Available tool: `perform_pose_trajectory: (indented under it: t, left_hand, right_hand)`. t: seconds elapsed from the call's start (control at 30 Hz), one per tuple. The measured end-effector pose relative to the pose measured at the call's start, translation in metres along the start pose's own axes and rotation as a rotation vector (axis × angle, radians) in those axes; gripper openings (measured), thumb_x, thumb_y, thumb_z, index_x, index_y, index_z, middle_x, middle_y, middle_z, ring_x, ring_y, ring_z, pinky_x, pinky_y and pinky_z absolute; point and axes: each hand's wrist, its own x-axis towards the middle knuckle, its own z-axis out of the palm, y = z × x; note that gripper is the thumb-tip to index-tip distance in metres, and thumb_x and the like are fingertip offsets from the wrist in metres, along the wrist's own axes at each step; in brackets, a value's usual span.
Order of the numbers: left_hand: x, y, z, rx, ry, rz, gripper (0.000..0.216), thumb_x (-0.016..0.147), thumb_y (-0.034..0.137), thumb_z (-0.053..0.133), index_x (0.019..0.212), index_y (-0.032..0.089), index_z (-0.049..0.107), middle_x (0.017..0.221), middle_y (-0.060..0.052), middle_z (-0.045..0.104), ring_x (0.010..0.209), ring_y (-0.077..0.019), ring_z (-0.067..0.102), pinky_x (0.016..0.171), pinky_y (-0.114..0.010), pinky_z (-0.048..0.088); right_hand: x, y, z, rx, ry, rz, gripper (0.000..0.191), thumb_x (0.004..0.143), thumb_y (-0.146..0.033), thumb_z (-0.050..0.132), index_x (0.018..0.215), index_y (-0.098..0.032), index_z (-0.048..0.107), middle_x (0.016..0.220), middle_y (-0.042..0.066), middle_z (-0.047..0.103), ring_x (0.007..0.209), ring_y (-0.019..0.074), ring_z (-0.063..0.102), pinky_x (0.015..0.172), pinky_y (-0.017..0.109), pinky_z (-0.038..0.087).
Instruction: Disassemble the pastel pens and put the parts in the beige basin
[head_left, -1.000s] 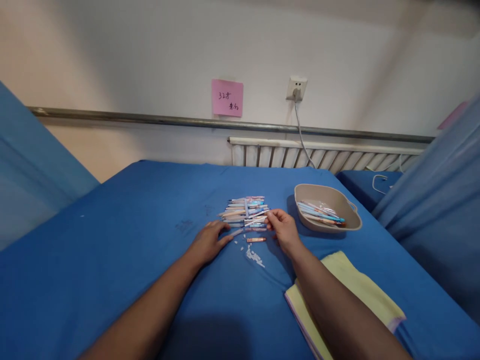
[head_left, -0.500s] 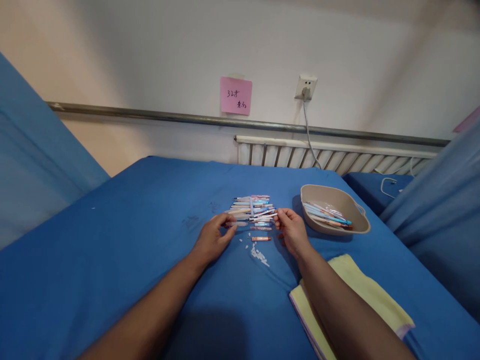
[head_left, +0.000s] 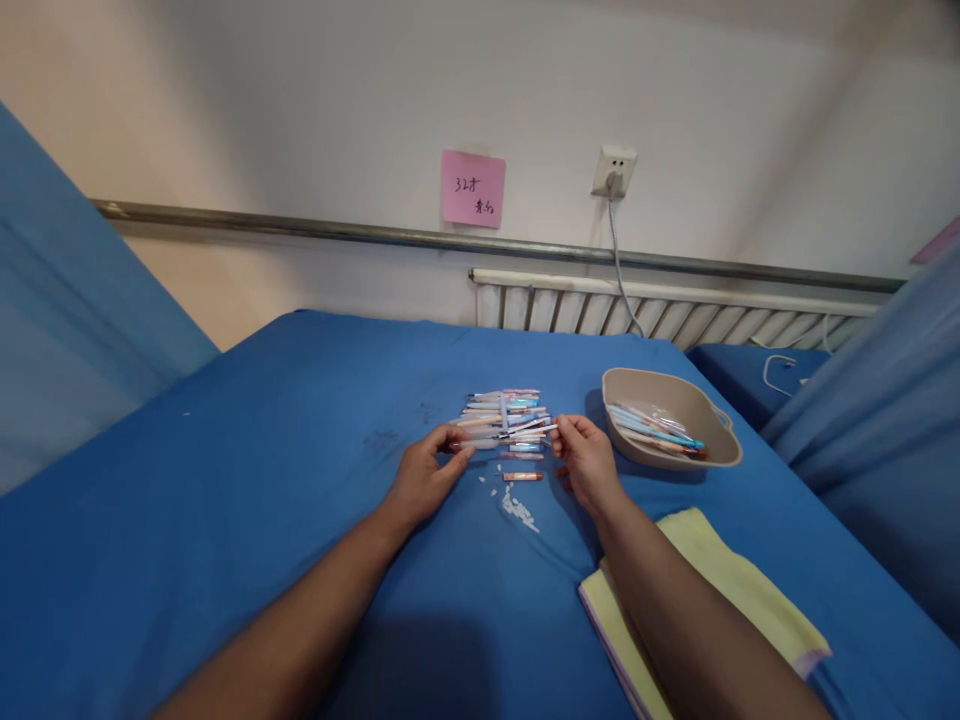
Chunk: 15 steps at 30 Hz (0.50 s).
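My left hand [head_left: 429, 478] is closed, with a pale translucent pen barrel [head_left: 484, 443] between thumb and fingers. Opposite it, my right hand [head_left: 589, 462] pinches the right end of a thin white pen refill [head_left: 534, 430], whose dark left end lies close to the barrel; whether they touch I cannot tell. Behind and between the hands lies a row of pens [head_left: 504, 405], mostly white, pink and blue, side by side on the blue sheet. Nearer to me are a single orange-and-clear pen part [head_left: 523, 477] and a small heap of white bits [head_left: 517, 508].
A beige basket [head_left: 622, 378] with several pens [head_left: 652, 430] in it stands to the right. A folded yellow cloth [head_left: 739, 585] lies under my right forearm. Beyond the blue-covered bed [head_left: 360, 370] are a radiator [head_left: 555, 305], a metal rail [head_left: 337, 232] and a plugged socket [head_left: 615, 172].
Both hands stay nearly in place. The pen barrel in my left hand has tilted slightly and now sits closer to the refill's dark end.
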Motion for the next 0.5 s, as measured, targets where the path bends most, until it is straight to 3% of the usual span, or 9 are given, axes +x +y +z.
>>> perform_pose_trajectory:
  t: [0.23, 0.5]
  left_hand:
    - [0.0032, -0.0073, 0.0033, -0.144, 0.054, -0.073, 0.026, 0.075, 0.04, 0.06, 0.087, 0.017, 0.058, 0.08, -0.002, 0.059, 0.075, -0.0159, 0.055, 0.074, -0.029, 0.045]
    - [0.0036, -0.0102, 0.0061, -0.22, 0.028, -0.122, 0.03, 0.072, 0.042, 0.063, 0.087, 0.017, 0.059, 0.078, -0.002, 0.058, 0.073, -0.0155, 0.054, 0.07, -0.027, 0.045]
  right_hand:
    - [0.0054, 0.0041, -0.0022, 0.015, 0.04, -0.023, 0.03, 0.071, -0.046, 0.065, 0.071, -0.017, 0.056, 0.059, -0.002, 0.056, 0.047, 0.008, 0.044, 0.043, 0.019, 0.034]
    - [0.0035, 0.0023, 0.0012, -0.013, 0.012, -0.04, 0.032, 0.071, -0.048, 0.064, 0.075, -0.018, 0.058, 0.059, -0.002, 0.055, 0.048, 0.0087, 0.044, 0.045, 0.02, 0.035]
